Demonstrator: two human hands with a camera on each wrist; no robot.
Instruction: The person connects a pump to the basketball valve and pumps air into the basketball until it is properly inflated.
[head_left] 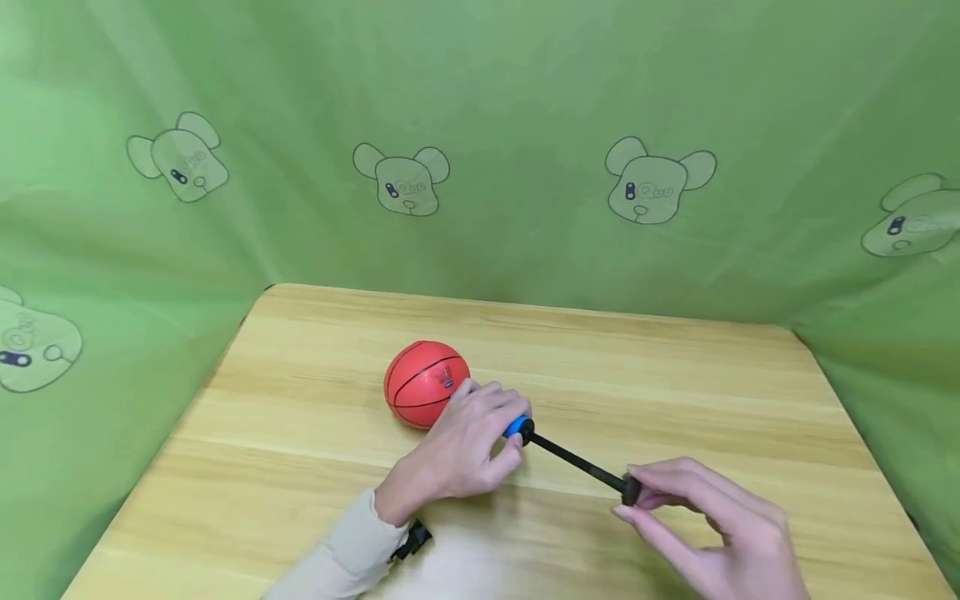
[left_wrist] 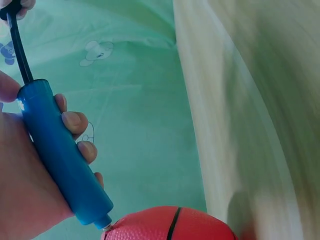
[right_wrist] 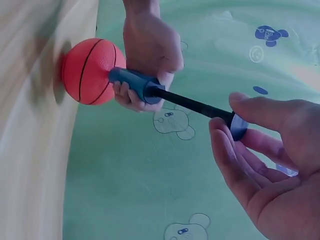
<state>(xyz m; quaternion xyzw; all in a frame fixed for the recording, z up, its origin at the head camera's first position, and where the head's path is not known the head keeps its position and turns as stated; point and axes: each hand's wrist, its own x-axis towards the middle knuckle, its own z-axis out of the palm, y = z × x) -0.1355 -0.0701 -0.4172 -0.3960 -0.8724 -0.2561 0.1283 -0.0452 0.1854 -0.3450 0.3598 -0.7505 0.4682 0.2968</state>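
A small red basketball (head_left: 422,385) with black seams rests on the wooden table. My left hand (head_left: 468,442) grips the blue barrel of a hand pump (left_wrist: 65,150), its fingers wrapped around it. The pump's narrow tip meets the ball's surface, as the left wrist view shows. From the barrel's other end the black rod (right_wrist: 192,104) extends well out. Its round black end knob (head_left: 631,490) is pinched between the thumb and fingers of my right hand (head_left: 720,525). In the head view the pump slants from the ball down to the right.
The light wood table (head_left: 300,350) has a green cloth (head_left: 517,100) with printed bear heads behind it and at its sides. Near the left sleeve (head_left: 341,542) a black strap piece (head_left: 412,542) shows at the wrist.
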